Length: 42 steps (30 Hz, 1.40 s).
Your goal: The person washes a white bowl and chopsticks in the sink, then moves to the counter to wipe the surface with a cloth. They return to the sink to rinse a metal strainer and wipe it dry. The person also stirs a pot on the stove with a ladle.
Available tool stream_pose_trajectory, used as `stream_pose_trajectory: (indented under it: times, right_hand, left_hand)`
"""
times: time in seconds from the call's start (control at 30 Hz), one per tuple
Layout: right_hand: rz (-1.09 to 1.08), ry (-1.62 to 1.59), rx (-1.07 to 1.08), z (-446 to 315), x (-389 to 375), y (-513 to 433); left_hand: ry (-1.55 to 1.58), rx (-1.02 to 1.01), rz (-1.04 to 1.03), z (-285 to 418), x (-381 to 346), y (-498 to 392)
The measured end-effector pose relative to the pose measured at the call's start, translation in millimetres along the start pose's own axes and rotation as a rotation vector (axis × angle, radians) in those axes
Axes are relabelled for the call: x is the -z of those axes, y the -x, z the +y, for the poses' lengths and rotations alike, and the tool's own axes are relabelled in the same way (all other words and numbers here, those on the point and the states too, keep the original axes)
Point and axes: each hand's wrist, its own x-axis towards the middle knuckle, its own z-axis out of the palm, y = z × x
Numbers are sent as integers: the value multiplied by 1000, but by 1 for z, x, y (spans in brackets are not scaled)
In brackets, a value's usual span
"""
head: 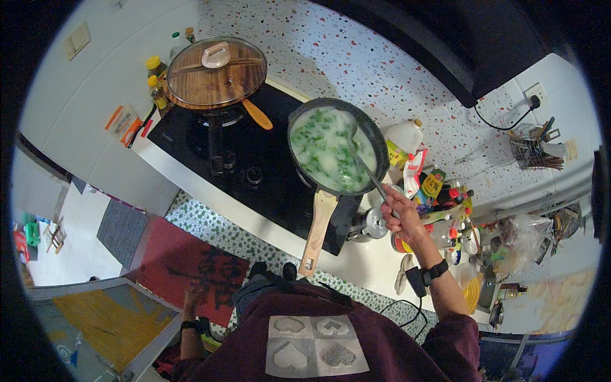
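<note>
A dark frying pan (378, 138) with a wooden handle (318, 234) sits on the right side of the black glass cooktop (272, 176). It holds a pale, milky soup with chopped green leaves (324, 143). My right hand (403, 215) is closed around the handle of a metal ladle (370, 172), whose bowl is partly sunk in the soup. At lower left, my left hand (193, 297) hangs beside my body, away from the cooktop; its fingers are too dim and small to read. At the cooktop's far left stands another pan under a glass lid (217, 71), with a wooden spatula handle (258, 114) sticking out.
Right of the frying pan stand a white jug (405, 136), sauce bottles (451, 193) and a metal pot (374, 223). Small bottles (155, 64) and a packet (123, 125) line the left side. A black cable (405, 303) hangs at the counter's front edge. The range hood (458, 47) juts out above.
</note>
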Motion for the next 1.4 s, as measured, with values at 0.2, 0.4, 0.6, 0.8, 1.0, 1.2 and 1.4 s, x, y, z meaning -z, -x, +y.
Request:
stream_pose_trajectory:
  times: [0.2,0.4,0.6,0.8,1.0,1.2,1.4]
  right_hand:
    - [-196,-498,-122,4,-11,13]
    - [-128,-294,-2,-11,-4,52]
    - [27,-79,118,-29,1,74]
    - [113,274,187,-43,12,87]
    - [209,1611,650,-55,24,82]
    - [126,1181,231,-82,23,96]
    - [46,-7,-265,-81,23,102]
  left_hand:
    - [242,49,-92,0,2,19]
    - [60,-20,-28,-7,3,20]
    - [153,33,-83,-19,13,-15]
    - [-191,-8,-80,13,-3,-5]
    - [125,40,-91,32,-13,11]
    - [7,115,-73,27,-13,6]
    - [56,82,-103,15,-17,13]
